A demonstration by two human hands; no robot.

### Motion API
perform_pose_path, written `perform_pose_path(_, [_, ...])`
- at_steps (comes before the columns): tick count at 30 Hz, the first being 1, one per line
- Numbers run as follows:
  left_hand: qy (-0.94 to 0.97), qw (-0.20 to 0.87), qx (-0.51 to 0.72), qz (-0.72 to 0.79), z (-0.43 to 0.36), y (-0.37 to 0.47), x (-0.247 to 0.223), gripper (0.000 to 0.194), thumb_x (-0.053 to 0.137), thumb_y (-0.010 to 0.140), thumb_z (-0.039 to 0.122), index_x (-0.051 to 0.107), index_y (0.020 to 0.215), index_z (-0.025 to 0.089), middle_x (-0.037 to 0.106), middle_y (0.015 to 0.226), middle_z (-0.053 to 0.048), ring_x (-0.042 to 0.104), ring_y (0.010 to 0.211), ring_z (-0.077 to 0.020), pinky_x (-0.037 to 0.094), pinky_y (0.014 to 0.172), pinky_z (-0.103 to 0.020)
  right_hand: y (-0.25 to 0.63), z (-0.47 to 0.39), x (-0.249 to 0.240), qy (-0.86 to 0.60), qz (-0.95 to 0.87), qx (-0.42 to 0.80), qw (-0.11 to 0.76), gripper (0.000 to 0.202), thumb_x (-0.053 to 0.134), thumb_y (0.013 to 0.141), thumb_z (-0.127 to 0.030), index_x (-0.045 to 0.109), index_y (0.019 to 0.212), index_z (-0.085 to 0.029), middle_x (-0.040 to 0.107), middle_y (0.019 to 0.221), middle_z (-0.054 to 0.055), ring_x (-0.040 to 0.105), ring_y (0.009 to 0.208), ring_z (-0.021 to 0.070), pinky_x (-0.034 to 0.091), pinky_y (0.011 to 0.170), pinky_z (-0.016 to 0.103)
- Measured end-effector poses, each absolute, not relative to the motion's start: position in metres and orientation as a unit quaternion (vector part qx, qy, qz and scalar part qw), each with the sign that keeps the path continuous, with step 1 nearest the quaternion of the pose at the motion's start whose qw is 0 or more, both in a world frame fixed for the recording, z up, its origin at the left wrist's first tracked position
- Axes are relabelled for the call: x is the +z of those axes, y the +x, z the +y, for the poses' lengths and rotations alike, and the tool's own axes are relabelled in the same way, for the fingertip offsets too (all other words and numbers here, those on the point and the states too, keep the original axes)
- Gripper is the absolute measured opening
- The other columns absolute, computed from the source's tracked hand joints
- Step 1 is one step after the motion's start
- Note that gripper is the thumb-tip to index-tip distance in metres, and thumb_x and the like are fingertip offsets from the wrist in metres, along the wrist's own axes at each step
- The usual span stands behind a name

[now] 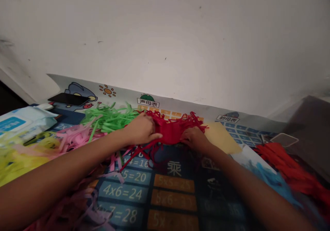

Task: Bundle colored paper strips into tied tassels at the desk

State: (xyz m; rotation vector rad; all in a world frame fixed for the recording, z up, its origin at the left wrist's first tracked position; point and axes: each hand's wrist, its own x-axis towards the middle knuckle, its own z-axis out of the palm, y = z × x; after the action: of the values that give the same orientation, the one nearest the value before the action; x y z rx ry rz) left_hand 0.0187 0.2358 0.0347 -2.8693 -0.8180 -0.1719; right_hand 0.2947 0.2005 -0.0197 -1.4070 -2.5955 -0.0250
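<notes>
A red sheet, probably paper, with thin fringe-like strips at its ends (170, 132) is held between my two hands. My left hand (141, 129) is closed on its left side, thumb pointing inward along the lower edge. On the right side, my right hand (195, 139) pinches the sheet with bent fingers. Loose red strips hang below and bunch up behind the hands. Green paper shreds (110, 117) lie just behind and left of my left hand. Near my right hand is a flat yellowish sheet (223, 137).
A mat (170, 200) printed with sums covers the table and bends up against the wall (165, 45). Pink shreds (77, 134), yellow shreds (43, 148), a wipes pack (25, 119) and a dark phone (68, 99) lie left. Red material (286, 165) and blue shreds (268, 176) lie right.
</notes>
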Motion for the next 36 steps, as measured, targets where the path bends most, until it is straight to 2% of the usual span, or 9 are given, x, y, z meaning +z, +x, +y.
perform_pose_path(3, [-0.957, 0.055, -0.109, -0.262, 0.235, 0.04, 0.03, 0.028, 0.062, 0.086, 0.042, 0.071, 0.084, 0.015, 0.071, 0.086, -0.01, 0.064, 0.085, -0.0256, 0.042, 0.076, -0.036, 0.29, 0.2, -0.015, -0.503, -0.855, 0.036, 0.119, 0.01, 0.073, 0.077, -0.016, 0.066, 0.071, -0.017, 0.068, 0.075, 0.002, 0.059, 0.076, 0.0157, 0.033, 0.069, 0.026])
perform_pose_path(6, [-0.972, -0.015, -0.093, -0.216, 0.238, 0.06, 0.007, 0.027, 0.073, 0.078, 0.033, 0.071, 0.098, 0.016, 0.071, 0.098, -0.011, 0.064, 0.092, -0.0268, 0.045, 0.076, -0.034, 0.288, 0.201, -0.013, -0.525, -0.836, 0.077, 0.141, 0.015, 0.075, 0.071, -0.01, 0.062, 0.066, -0.016, 0.064, 0.071, 0.0, 0.056, 0.069, 0.0131, 0.034, 0.065, 0.023])
perform_pose_path(10, [-0.972, -0.057, -0.086, -0.209, 0.251, 0.066, -0.013, 0.014, 0.07, 0.081, 0.029, 0.074, 0.091, 0.019, 0.073, 0.091, -0.006, 0.066, 0.088, -0.0204, 0.046, 0.077, -0.027, 0.291, 0.202, -0.017, -0.541, -0.815, 0.132, 0.161, 0.02, 0.075, 0.066, -0.005, 0.059, 0.064, -0.016, 0.06, 0.068, -0.002, 0.053, 0.064, 0.011, 0.033, 0.06, 0.021])
perform_pose_path(14, [-0.969, -0.087, -0.098, -0.208, 0.259, 0.065, -0.014, 0.016, 0.069, 0.082, 0.031, 0.074, 0.094, 0.021, 0.074, 0.094, -0.004, 0.066, 0.089, -0.0181, 0.047, 0.077, -0.024, 0.293, 0.201, -0.02, -0.55, -0.794, 0.186, 0.177, 0.022, 0.078, 0.064, -0.009, 0.057, 0.062, -0.016, 0.059, 0.066, -0.003, 0.051, 0.061, 0.0098, 0.032, 0.055, 0.02])
perform_pose_path(19, [-0.966, -0.116, -0.112, -0.204, 0.258, 0.068, -0.013, 0.012, 0.062, 0.085, 0.021, 0.074, 0.083, 0.019, 0.074, 0.087, -0.004, 0.066, 0.086, -0.0168, 0.046, 0.078, -0.024, 0.295, 0.201, -0.013, -0.541, -0.781, 0.25, 0.188, 0.018, 0.072, 0.075, -0.026, 0.061, 0.066, -0.015, 0.061, 0.065, -0.002, 0.054, 0.059, 0.0105, 0.036, 0.054, 0.02])
perform_pose_path(25, [-0.956, -0.144, -0.125, -0.223, 0.26, 0.071, -0.012, 0.008, 0.065, 0.079, 0.012, 0.071, 0.076, 0.016, 0.071, 0.08, -0.003, 0.064, 0.077, -0.0153, 0.045, 0.072, -0.022, 0.299, 0.2, -0.006, -0.532, -0.776, 0.278, 0.193, 0.011, 0.061, 0.079, -0.021, 0.067, 0.073, -0.015, 0.065, 0.071, 0.0, 0.057, 0.065, 0.0121, 0.04, 0.061, 0.022])
perform_pose_path(27, [-0.951, -0.151, -0.134, -0.235, 0.259, 0.073, -0.011, 0.002, 0.071, 0.075, 0.014, 0.07, 0.077, 0.016, 0.071, 0.079, -0.002, 0.064, 0.077, -0.0157, 0.045, 0.071, -0.023, 0.299, 0.2, -0.005, -0.535, -0.772, 0.281, 0.198, 0.009, 0.063, 0.078, -0.022, 0.067, 0.074, -0.015, 0.066, 0.072, 0.001, 0.058, 0.066, 0.0124, 0.041, 0.062, 0.022])
perform_pose_path(31, [-0.947, -0.157, -0.152, -0.235, 0.257, 0.077, -0.008, 0.014, 0.073, 0.078, 0.027, 0.071, 0.087, 0.016, 0.071, 0.087, -0.004, 0.064, 0.081, -0.0163, 0.045, 0.073, -0.023, 0.298, 0.199, -0.005, -0.538, -0.767, 0.28, 0.209, 0.01, 0.066, 0.077, -0.022, 0.067, 0.071, -0.014, 0.065, 0.071, 0.001, 0.058, 0.066, 0.0123, 0.041, 0.061, 0.022])
perform_pose_path(36, [-0.951, -0.15, -0.154, -0.223, 0.255, 0.082, -0.008, 0.012, 0.065, 0.086, 0.025, 0.074, 0.09, 0.018, 0.072, 0.088, -0.004, 0.063, 0.084, -0.0164, 0.045, 0.078, -0.025, 0.297, 0.199, -0.004, -0.552, -0.764, 0.256, 0.213, 0.01, 0.064, 0.08, -0.021, 0.066, 0.073, -0.014, 0.064, 0.07, 0.0, 0.056, 0.063, 0.0116, 0.039, 0.06, 0.022])
